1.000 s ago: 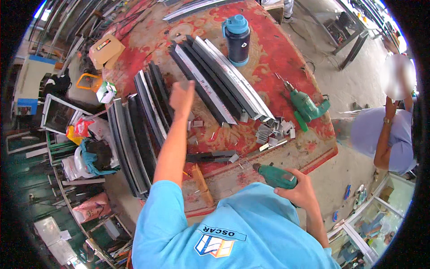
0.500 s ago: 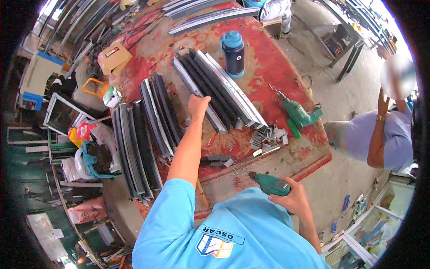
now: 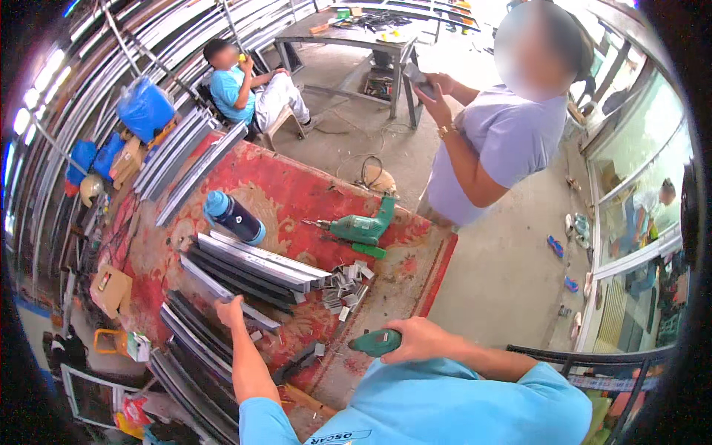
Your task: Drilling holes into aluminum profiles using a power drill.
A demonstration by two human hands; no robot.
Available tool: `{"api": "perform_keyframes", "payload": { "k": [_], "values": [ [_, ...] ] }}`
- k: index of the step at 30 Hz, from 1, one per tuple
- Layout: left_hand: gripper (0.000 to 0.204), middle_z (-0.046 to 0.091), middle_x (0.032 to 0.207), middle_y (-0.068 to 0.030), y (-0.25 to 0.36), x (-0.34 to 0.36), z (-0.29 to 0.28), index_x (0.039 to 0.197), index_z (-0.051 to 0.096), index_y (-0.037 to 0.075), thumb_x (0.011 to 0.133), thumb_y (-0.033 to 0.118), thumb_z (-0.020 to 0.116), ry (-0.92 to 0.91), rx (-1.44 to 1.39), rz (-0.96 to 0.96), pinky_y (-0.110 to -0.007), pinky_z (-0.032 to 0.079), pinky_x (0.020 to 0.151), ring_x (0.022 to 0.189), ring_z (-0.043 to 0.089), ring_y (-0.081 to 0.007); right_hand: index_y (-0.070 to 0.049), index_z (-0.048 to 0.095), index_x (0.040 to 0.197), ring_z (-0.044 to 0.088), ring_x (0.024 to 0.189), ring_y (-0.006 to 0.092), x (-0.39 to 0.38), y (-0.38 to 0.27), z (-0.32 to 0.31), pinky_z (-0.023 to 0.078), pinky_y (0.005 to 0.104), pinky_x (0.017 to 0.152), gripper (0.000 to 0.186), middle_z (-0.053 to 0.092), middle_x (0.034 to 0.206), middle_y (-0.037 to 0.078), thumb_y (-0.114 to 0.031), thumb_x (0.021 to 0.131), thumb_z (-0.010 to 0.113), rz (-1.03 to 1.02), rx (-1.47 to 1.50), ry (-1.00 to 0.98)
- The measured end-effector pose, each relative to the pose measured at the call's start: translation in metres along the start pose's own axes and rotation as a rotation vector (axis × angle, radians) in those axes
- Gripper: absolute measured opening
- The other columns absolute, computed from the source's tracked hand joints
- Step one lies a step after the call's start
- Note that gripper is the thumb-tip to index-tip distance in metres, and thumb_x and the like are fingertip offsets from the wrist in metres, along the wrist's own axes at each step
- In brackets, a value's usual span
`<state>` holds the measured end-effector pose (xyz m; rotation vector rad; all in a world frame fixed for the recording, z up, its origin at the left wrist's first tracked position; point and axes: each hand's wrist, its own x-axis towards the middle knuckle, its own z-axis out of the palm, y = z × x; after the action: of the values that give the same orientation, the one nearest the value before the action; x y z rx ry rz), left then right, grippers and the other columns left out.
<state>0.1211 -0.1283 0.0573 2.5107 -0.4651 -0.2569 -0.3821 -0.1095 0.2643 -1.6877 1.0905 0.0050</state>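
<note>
My left hand is closed over the near end portion of a silver-and-black metal profile on the table. Beyond it lies a bundle of similar long profiles. Close to my body, my right hand grips a green power drill; most of its handle is hidden by the hand. A second green drill with a bit lies on its side further back. Small cut metal brackets are heaped by the profile ends. A dark blue bottle with a light blue lid stands behind the bundle.
More profiles lie at the near left of the red-patterned table, and others at its far end. A cardboard box sits at the left edge. One person stands at the right; another sits beyond the table.
The view has swung to the right and up, showing more of the two people and the room. My left hand stays on the profile and my right still holds the drill.
</note>
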Motion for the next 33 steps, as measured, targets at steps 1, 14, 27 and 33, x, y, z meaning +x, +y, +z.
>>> {"api": "perform_keyframes", "payload": {
  "k": [1, 14, 27, 33],
  "values": [
    [0.065, 0.068, 0.121, -0.0245, 0.004, 0.0, 0.002, 0.121, 0.06, 0.003, 0.067, 0.026, 0.087, 0.037, -0.076, 0.019, -0.051, 0.051, 0.098, 0.109, 0.066, -0.0461, -0.007, 0.07, 0.124, 0.073, 0.098, 0.0343, 0.001, 0.002, -0.001, 0.057, 0.0434, 0.088, 0.065, 0.076, 0.104, 0.018, -0.047, 0.075, 0.083, -0.009, -0.034, 0.004],
    [0.082, 0.063, 0.126, -0.0293, -0.011, 0.029, 0.012, 0.125, 0.053, -0.008, 0.064, 0.031, 0.09, -0.135, -0.238, -0.117, -0.05, 0.05, 0.1, 0.116, 0.062, -0.048, -0.008, 0.073, 0.114, 0.072, 0.092, 0.04, 0.009, 0.009, 0.01, 0.056, 0.0492, 0.082, 0.064, 0.075, 0.098, 0.021, -0.054, 0.07, 0.082, -0.057, -0.055, 0.011],
    [0.089, 0.067, 0.125, -0.0243, -0.031, 0.029, 0.011, 0.127, 0.054, -0.006, 0.062, 0.044, 0.089, -0.3, 0.177, -0.083, -0.049, 0.053, 0.099, 0.118, 0.067, -0.0402, -0.005, 0.07, 0.126, 0.074, 0.098, 0.0288, 0.006, 0.005, 0.005, 0.057, 0.0399, 0.089, 0.069, 0.076, 0.106, 0.017, -0.041, 0.07, 0.088, -0.014, -0.097, -0.072],
    [0.073, 0.073, 0.115, -0.0224, 0.018, -0.005, -0.005, 0.117, 0.065, -0.002, 0.063, 0.043, 0.087, -0.138, 0.281, -0.095, -0.046, 0.057, 0.093, 0.107, 0.072, -0.039, -0.002, 0.068, 0.128, 0.072, 0.107, 0.0313, 0.0, 0.007, 0.006, 0.056, 0.0407, 0.093, 0.077, 0.075, 0.113, 0.021, -0.041, 0.066, 0.091, 0.109, 0.047, 0.017]
  ]
}}
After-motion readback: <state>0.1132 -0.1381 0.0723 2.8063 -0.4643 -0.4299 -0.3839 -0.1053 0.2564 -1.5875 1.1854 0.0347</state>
